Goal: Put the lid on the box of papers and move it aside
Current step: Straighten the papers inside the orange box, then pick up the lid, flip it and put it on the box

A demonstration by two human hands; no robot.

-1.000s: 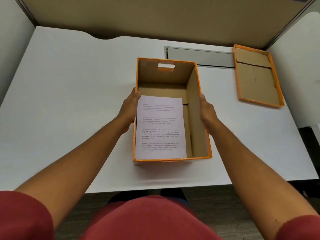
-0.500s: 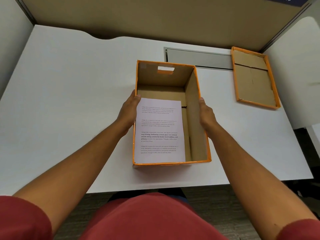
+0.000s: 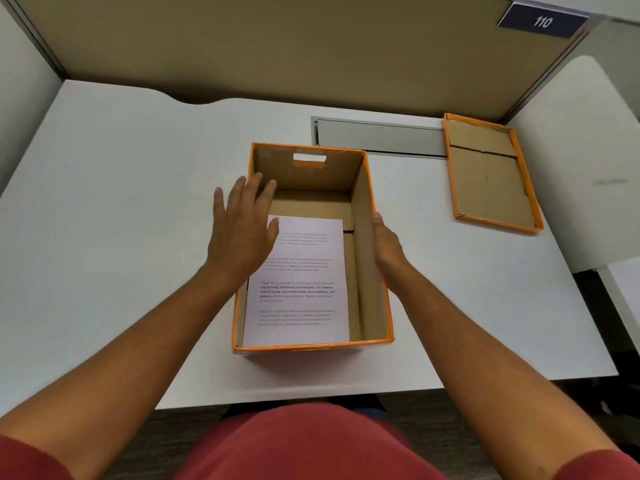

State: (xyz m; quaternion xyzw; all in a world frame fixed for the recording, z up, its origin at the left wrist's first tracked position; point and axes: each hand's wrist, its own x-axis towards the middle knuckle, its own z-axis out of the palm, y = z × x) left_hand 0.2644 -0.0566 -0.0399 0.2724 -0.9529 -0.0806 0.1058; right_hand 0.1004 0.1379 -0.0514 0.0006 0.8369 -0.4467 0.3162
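A: Counter (image 3: 121, 209), then box (image 3: 313, 346)?
B: Near front edge, uncovered, papers (image 3: 304, 278) inside. Lid (image 3: 491, 174) upturned, back right corner.
A: Hands?
B: Left hand (image 3: 242, 233) grip released, splayed over rim. Right hand (image 3: 386, 242) flat against box side.

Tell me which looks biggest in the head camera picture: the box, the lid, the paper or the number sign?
1. box
2. lid and paper: these look about alike, and the lid lies farther from the camera, so I won't rank them.
3. number sign, clearly the smallest, though also the farthest away.
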